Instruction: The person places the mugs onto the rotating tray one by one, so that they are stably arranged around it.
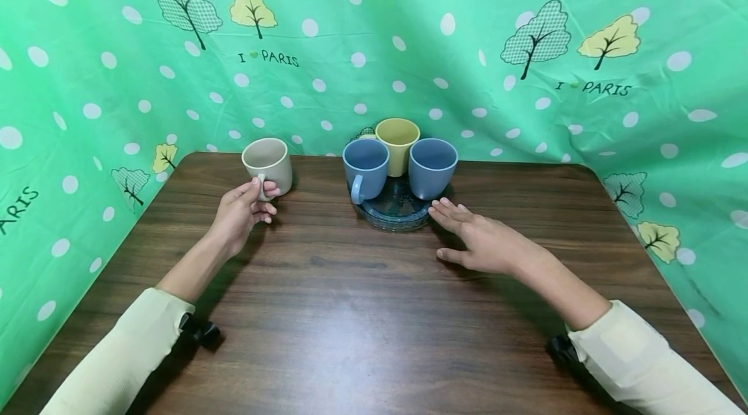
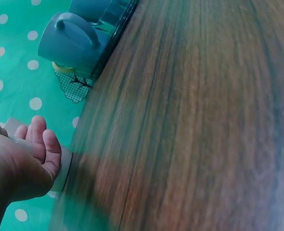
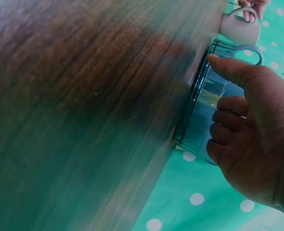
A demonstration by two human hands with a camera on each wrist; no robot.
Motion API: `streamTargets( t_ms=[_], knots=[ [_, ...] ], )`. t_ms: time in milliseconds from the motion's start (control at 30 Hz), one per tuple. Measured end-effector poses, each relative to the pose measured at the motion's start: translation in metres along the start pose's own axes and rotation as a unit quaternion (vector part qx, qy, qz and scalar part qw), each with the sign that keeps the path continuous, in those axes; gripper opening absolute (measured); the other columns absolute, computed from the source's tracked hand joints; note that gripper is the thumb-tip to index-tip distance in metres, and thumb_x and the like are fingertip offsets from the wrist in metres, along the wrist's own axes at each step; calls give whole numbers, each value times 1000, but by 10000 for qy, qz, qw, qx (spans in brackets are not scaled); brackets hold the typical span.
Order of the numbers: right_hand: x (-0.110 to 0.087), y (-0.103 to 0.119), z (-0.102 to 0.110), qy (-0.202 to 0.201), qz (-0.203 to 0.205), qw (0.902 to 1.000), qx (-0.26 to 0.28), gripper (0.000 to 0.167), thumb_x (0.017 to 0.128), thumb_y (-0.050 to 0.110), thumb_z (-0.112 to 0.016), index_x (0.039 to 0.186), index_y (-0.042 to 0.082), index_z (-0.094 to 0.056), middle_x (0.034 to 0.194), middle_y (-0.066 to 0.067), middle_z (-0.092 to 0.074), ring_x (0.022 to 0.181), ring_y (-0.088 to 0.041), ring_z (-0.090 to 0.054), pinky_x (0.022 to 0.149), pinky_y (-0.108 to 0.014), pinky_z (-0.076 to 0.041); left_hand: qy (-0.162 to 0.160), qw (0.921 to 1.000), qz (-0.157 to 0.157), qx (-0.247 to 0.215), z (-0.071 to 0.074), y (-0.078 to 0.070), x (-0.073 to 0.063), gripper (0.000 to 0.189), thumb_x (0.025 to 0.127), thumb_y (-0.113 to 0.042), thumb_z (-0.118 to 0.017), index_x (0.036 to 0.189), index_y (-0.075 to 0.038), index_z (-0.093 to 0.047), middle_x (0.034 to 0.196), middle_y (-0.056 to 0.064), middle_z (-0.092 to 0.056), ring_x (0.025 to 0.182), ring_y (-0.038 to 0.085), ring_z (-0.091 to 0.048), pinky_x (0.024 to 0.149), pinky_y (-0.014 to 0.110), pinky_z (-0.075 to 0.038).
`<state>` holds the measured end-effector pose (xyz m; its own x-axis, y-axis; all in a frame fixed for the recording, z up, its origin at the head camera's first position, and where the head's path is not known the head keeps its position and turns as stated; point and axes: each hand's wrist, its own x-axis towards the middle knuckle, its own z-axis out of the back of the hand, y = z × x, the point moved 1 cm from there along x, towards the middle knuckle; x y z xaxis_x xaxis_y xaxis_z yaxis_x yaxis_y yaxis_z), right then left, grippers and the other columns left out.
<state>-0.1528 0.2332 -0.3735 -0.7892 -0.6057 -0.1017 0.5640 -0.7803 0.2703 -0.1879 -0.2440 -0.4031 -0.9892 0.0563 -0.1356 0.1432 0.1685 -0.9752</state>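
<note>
My left hand [image 1: 241,213] pinches the handle of a beige mug [image 1: 273,165], which stands upright on the table at the left. Toward the back middle is a round dark glass tray [image 1: 397,207]. It carries a blue mug [image 1: 367,168] with its handle facing front, a second blue mug [image 1: 432,168] whose handle is out of sight, and a yellow mug [image 1: 400,145] behind them. Fingers extended, my right hand [image 1: 482,239] is at the tray's right front edge, near the second blue mug; whether it touches the tray I cannot tell.
The brown wooden table [image 1: 350,324] runs back to a green dotted cloth [image 1: 327,45] hanging behind it and along both sides. A black strap piece [image 1: 201,332] shows at the left wrist, and another [image 1: 562,349] at the right.
</note>
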Motion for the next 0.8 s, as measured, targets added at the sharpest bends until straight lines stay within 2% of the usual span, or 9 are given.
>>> streamTargets(
  t_ms=[200, 433, 800],
  knots=[
    [1, 0, 0, 4, 1, 10000, 13, 80, 110, 35, -76, 174, 3, -40, 183, -21, -34, 171, -47, -30, 136, -67, -34, -77, 9998, -85, -138, -5, 0, 0, 35, 120, -35, -53, 124, -6, -72, 103, -7, -81, 84, 8, -70, 77, 20, -60],
    [0, 0, 1, 34, -32, 10000, 59, 80, 110, 36, -76, 174, 3, -40, 184, -21, -33, 171, -48, -29, 136, -68, -34, -150, 9989, -208, -405, -7, 1, 2, 30, 120, -29, -53, 111, -9, -74, 95, -6, -80, 79, 8, -70, 74, 20, -60],
    [0, 1, 0, 28, 50, 9999, 90, 80, 110, 35, -76, 173, 2, -41, 183, -21, -35, 171, -46, -30, 136, -68, -33, -323, 9968, -286, -672, -8, 1, 3, 32, 119, -24, -56, 99, -11, -76, 90, -2, -80, 75, 9, -70, 71, 21, -60]
  ],
)
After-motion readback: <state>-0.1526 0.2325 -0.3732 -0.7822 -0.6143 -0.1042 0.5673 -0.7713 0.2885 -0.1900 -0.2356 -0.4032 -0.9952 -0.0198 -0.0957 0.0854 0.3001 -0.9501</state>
